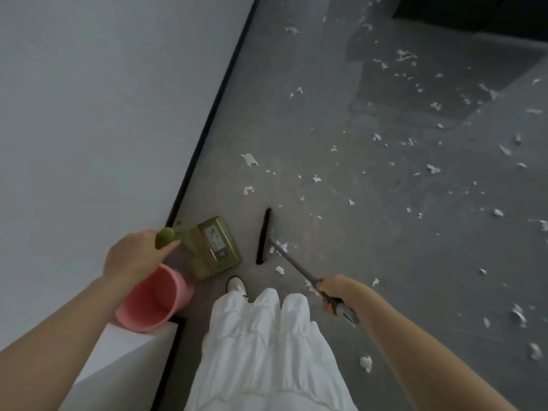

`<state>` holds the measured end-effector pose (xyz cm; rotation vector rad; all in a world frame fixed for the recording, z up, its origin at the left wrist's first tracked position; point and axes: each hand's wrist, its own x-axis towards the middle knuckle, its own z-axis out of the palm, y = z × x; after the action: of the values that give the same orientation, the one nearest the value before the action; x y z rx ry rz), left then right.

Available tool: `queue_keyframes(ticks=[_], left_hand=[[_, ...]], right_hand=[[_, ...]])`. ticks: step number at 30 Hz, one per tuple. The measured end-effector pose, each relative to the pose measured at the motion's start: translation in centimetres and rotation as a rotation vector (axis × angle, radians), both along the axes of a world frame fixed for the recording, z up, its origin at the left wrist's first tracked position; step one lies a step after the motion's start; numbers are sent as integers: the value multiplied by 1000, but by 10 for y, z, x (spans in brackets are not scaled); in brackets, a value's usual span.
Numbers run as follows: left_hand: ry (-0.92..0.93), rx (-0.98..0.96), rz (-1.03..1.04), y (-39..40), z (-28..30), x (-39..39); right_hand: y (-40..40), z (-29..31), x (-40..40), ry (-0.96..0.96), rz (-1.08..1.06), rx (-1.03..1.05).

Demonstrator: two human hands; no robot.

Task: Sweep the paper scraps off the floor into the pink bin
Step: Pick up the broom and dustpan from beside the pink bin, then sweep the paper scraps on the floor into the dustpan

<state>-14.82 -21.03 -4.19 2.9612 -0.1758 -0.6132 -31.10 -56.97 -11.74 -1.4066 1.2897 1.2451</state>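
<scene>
With the broom [264,237] and dustpan [213,247] each held in a closed grip, far-right paper scraps [406,56] could be scattered by hard strokes.

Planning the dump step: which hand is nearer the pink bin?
Left. The left hand grips the green dustpan handle just above the pink bin; the right hand holds the broom handle across the legs.

The wall [89,114] runs along the left, the floor [370,262] to its right. The bin [154,301] stands against the wall, the dustpan [213,247] just beyond it, the broom head [264,236] right of the dustpan. Paper scraps [433,169] lie scattered over the floor ahead and to the right.
</scene>
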Motion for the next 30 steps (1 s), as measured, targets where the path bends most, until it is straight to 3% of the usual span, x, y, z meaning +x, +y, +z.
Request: queue_keyframes(ticks=[7,16,18,24,30], left_hand=[[-26,26,-67,-30,2,-32],[-26,54,-184,-51,8,-57],[-8,54,-195,-53,9,-59],[17,40,-296,-58,13,-67],[50,19,-407,-73,13,-70]], right_hand=[[-34,21,-54,17,-134,-97],[2,62,-65,-76,59,-226],[8,61,-71,-107,116,-192],[34,65,-94,-232,11,-126],[57,49,-115,-77,-118,-136]])
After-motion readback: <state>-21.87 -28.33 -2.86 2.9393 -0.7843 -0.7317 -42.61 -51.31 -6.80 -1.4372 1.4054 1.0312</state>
